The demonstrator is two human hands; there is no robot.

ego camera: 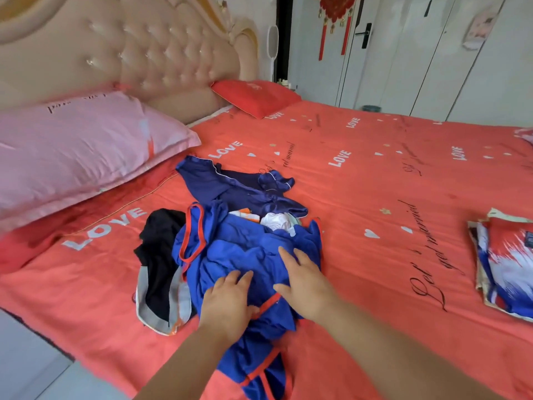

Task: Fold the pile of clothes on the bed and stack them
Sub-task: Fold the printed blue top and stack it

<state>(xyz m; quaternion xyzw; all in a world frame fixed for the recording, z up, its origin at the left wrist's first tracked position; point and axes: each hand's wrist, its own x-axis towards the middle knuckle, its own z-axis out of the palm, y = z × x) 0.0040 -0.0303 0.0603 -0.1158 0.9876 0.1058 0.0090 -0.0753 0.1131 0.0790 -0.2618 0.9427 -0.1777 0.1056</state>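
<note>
A heap of clothes lies on the red bed sheet. On top is a crumpled blue garment with red trim. My left hand and my right hand both rest on it with fingers stretched out, side by side. A black garment with grey bands lies at the heap's left. Behind it sits a dark navy satin garment with white piping. White cloth peeks out between the blue and the navy pieces.
A folded red, white and blue garment lies near the bed's right edge. A pink pillow and a red pillow lean by the padded headboard. White wardrobe doors stand beyond the bed.
</note>
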